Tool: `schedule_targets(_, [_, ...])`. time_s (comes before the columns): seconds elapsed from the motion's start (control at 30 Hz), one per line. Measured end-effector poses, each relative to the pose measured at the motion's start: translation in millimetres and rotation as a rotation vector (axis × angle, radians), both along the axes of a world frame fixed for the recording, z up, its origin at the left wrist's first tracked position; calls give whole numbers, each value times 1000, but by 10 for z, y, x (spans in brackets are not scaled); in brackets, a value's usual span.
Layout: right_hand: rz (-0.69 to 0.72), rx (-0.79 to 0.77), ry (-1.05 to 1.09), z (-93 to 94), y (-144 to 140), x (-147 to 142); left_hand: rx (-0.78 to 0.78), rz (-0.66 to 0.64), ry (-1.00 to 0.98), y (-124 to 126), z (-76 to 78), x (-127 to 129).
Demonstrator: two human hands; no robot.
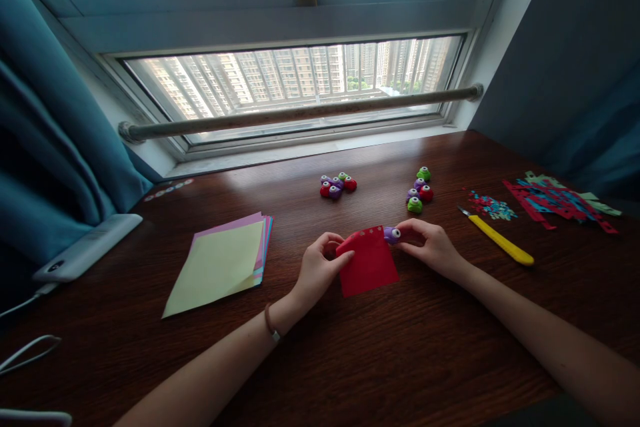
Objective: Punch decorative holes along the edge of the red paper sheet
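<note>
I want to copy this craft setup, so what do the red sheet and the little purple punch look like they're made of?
Red sheet: thin matte paper, it seems, lying flat with small holes along its top edge. Purple punch: probably glossy moulded plastic, judging by its shine and rounded shape. The left hand holds the sheet, the right hand the punch.

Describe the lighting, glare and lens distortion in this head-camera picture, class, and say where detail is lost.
Head view: daylight from the window backlights the scene; pale glare streaks the dark wooden table near the sill; upper panes are washed out; the blue curtain falls into shadow; the frame lines bow from the wide lens; the red paper square between the left hand and right hand stays sharp.
</note>
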State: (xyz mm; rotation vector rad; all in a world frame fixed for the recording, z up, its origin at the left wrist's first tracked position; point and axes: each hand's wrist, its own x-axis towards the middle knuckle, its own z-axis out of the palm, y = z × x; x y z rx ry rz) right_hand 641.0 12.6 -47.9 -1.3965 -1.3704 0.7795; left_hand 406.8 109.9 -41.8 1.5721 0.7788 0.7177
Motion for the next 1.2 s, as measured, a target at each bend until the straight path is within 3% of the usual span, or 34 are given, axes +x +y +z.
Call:
schedule_targets(0.27, [-6,32,-52,23,-4,-2,11,27,3,2,-6,1])
schedule_targets(0.83, [-50,228,-375,135,-4,-13,63,3,41,5,-25,-8])
schedule_targets(1.2, [65,154,-375,63,18,36,291,-16,204,7,-46,-17])
